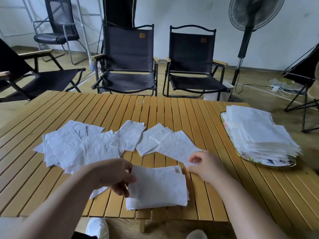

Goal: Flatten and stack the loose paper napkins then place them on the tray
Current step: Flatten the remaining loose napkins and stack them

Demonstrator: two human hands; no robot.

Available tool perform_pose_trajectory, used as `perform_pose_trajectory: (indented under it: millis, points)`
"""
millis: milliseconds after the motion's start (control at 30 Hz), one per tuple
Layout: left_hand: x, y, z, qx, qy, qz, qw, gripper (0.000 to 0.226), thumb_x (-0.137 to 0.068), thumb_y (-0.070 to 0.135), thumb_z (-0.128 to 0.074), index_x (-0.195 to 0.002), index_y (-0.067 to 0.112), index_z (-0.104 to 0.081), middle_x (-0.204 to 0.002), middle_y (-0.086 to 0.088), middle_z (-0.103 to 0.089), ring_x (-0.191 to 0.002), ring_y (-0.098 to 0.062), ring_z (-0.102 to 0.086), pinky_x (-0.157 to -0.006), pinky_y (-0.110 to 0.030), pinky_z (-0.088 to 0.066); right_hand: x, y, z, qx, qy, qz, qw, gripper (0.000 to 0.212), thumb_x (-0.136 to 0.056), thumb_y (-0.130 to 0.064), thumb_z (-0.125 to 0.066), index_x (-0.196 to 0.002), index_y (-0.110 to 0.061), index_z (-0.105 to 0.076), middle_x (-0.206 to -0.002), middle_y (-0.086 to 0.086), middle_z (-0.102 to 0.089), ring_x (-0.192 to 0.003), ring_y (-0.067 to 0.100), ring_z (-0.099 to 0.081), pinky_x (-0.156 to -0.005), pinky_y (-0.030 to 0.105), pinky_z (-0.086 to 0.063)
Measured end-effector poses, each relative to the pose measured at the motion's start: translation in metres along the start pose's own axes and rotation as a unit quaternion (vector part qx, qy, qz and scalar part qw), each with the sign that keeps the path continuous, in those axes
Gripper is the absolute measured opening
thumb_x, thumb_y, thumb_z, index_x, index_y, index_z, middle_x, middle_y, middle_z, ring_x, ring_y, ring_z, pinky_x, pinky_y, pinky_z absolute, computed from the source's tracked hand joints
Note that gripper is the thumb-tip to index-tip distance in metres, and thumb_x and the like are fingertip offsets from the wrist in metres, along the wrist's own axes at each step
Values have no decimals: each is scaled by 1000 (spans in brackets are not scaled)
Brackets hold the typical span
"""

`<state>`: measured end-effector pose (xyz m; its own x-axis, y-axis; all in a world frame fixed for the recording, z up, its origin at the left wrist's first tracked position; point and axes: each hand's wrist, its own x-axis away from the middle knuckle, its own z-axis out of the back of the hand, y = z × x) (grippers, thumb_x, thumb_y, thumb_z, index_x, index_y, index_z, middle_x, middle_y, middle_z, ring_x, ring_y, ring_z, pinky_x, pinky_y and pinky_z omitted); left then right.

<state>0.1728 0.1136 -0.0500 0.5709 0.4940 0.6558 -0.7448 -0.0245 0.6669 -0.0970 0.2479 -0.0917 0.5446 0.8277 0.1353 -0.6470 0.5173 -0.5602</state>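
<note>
One loose napkin [176,145] is pinched at its near right corner between thumb and forefinger of the right hand [205,166]. The rest of the sheet is spread on the slatted table [172,109], and its long axis runs from that corner away and to the left. Just beside it, nearer the person and to the left of the right hand, a small stack [158,187] of flattened sheets is laid close to the table's front edge, its long side running roughly across the view.

The coming move is judged to turn on this relation. The pinched sheet must be drawn toward the person and leftward to land on the stack, and the right hand, placed at the stack's far right corner, is the nearer one. Its forearm is brought in from the lower right, with the wrist held low over the slats.

The stack's left edge is gripped by the left hand [114,175], fingers curled round it, so the pile seems steadied.

Farther out, scattered napkins [77,147] are overlapped toward the left. Well apart at the right edge, the tray [269,165] is loaded with a tall pile [259,131].
</note>
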Motion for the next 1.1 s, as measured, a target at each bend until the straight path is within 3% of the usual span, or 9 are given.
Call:
perform_pose_trajectory:
  millis: [267, 400, 533, 600, 700, 833, 967, 1000, 1100]
  points:
    - [0, -8, 0, 30, -8, 11, 999, 17, -100, 9, -56, -116, 3, -59, -88, -21, -73, -67, -27, -72, -58, -28, -56, -3, 0, 4, 27, -1, -2, 1000, 36, -83, -17, -78, -113, -27, -59, -109, -9, -52, -95, 11, -55, -62, 17, -39]
    - [1, -4, 2, -41, -22, 39, 998, 25, -102, 28, -54, -113, 6, -58, -93, -14, -76, -61, -20, -67, -51, -24, -49, -5, 4, 2, 17, 23, -2, 1000, 21, -87, -12, -72, -101, -25, -64, -109, -6, -56, -95, 10, -57, -64, 16, -42]
    - [-8, -8, 6, -137, 89, 26, 986, 34, -101, 42, -52, -101, 10, -62, -80, -6, -76, -50, -13, -51, -43, -19, -34, -8, 3, 2, 22, 50, -19, 998, 13, -91, -16, -68, -89, -28, -65, -100, -7, -63, -84, 6, -58, -63, 20, -46]
    - [-12, -11, 10, -115, 149, 9, 982, 32, -100, 39, -54, -94, 10, -63, -76, -5, -72, -49, -13, -46, -42, -20, -30, -8, 3, 3, 3, 56, -34, 998, 7, -91, -23, -66, -96, -28, -66, -100, -9, -64, -85, 6, -59, -60, 20, -44]
    - [-13, -12, 13, -109, 184, -8, 977, 30, -99, 36, -55, -92, 9, -65, -74, -3, -71, -49, -13, -45, -41, -18, -29, -11, 6, 4, -28, 115, -63, 991, 22, -95, -29, -61, -117, -25, -63, -113, -6, -62, -92, 12, -60, -56, 20, -40]
    - [-13, -10, 9, -131, 193, -18, 972, 27, -99, 35, -55, -90, 12, -65, -76, -1, -71, -52, -10, -48, -43, -16, -35, -20, 10, 0, -9, 148, -92, 985, 47, -96, -32, -64, -140, -22, -53, -132, 0, -56, -116, 22, -54, -75, 30, -51]
    - [-18, -10, 4, -136, 199, -35, 970, 24, -98, 34, -57, -89, 14, -66, -77, -1, -72, -52, -8, -51, -48, -17, -39, -28, 4, -4, 21, 133, -112, 985, 25, -91, -35, -69, -114, -28, -64, -121, 0, -56, -111, 22, -53, -87, 38, -55]
    - [-19, -10, 3, -137, 199, -37, 970, 23, -98, 34, -58, -89, 15, -66, -78, -2, -72, -53, -9, -52, -49, -18, -40, -28, 2, -5, 9, 137, -116, 984, 12, -89, -31, -69, -98, -29, -62, -113, -2, -58, -102, 21, -56, -83, 40, -58]
    - [-22, -10, 2, -142, 200, -40, 969, 24, -97, 35, -58, -86, 15, -66, -80, -2, -72, -60, -11, -56, -53, -20, -43, -28, 4, -6, -17, 144, -99, 984, 17, -88, -17, -67, -81, -27, -55, -91, -5, -59, -79, 14, -58, -64, 32, -57]
